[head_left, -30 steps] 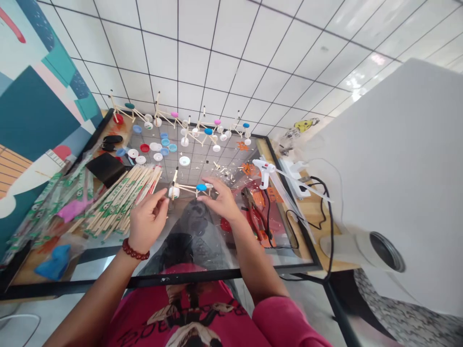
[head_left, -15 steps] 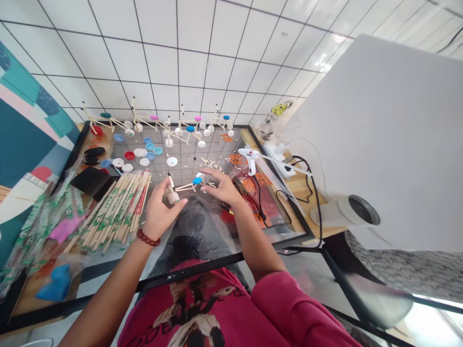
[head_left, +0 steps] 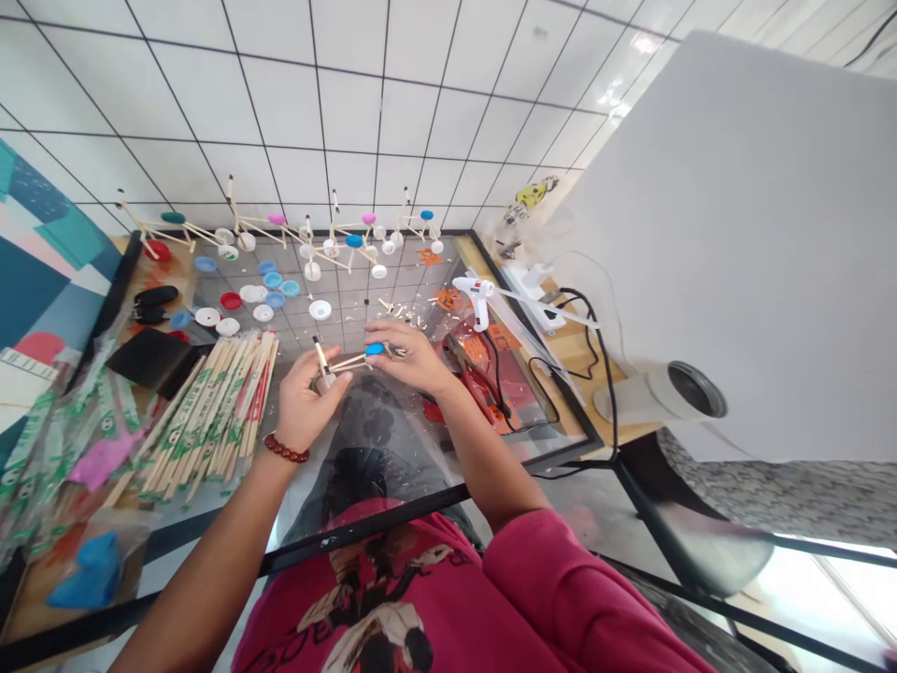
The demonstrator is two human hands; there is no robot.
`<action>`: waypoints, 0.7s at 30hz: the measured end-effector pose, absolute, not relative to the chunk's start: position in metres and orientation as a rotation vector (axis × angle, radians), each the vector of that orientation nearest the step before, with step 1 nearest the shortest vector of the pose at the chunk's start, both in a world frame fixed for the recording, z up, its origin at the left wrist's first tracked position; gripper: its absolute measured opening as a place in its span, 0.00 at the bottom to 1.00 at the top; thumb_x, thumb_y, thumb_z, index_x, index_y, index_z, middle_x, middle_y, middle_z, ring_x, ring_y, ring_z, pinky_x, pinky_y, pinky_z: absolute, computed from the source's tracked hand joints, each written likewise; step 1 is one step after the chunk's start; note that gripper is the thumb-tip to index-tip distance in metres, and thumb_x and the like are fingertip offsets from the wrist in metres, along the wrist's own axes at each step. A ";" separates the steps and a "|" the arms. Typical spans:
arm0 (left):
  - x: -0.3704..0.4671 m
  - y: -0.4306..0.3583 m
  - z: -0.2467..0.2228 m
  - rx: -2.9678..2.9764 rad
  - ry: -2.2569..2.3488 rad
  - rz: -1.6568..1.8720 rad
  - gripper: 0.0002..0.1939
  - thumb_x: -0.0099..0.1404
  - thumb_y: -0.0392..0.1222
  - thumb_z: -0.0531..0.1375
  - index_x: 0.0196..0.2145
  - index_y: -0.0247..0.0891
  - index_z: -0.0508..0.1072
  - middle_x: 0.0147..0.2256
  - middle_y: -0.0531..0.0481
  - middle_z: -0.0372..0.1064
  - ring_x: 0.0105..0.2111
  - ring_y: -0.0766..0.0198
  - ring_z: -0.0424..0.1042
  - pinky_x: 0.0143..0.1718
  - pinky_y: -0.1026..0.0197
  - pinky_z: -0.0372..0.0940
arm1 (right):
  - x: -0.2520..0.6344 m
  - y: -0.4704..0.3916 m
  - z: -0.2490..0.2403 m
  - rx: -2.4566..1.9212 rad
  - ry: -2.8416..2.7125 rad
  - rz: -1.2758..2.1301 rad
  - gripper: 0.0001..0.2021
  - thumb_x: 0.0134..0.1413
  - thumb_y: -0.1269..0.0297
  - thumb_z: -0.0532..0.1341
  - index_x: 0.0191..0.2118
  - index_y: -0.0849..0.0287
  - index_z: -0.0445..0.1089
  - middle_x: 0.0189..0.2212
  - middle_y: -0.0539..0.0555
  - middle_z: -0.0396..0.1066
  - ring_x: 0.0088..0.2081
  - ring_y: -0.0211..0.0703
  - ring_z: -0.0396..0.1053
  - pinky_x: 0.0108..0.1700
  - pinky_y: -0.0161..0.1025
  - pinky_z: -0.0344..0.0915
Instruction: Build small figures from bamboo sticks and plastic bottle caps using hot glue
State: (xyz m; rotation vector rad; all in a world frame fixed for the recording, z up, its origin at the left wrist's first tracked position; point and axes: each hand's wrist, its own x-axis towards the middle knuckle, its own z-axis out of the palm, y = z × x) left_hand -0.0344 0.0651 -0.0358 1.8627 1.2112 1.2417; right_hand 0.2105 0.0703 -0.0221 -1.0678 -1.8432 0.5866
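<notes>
A small tricycle model (head_left: pixel 348 362) made of wooden sticks and bottle caps is between my hands, low over the glass tabletop. Its upright front stick has a black tip, and a blue oval seat (head_left: pixel 376 349) tops the rear. My left hand (head_left: pixel 308 397), with a beaded bracelet on the wrist, closes thumb and fingers around the front end at the white cap wheel. At the rear, the fingers and thumb of my right hand (head_left: pixel 410 357) close about the seat end. The back wheels are mostly hidden by that hand.
Several similar models stand along the tiled wall, with loose bottle caps (head_left: pixel 320 309) before them. Wrapped chopsticks (head_left: pixel 203 411) lie left, near a black block (head_left: pixel 154 361). To the right are a white glue gun (head_left: pixel 477 299), its cable, red-handled pliers (head_left: pixel 473 374) and a power strip (head_left: pixel 536 294).
My right hand has closed in around the seat end of the model. The left hand keeps its place at the front. The whole view has shifted slightly.
</notes>
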 end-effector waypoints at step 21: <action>-0.029 0.067 -0.045 1.903 1.183 1.391 0.13 0.71 0.49 0.67 0.47 0.41 0.84 0.49 0.44 0.83 0.52 0.50 0.84 0.60 0.44 0.78 | 0.217 0.043 -0.037 -1.297 -2.052 0.222 0.29 0.72 0.44 0.69 0.74 0.38 0.72 0.74 0.55 0.73 0.73 0.59 0.70 0.77 0.62 0.60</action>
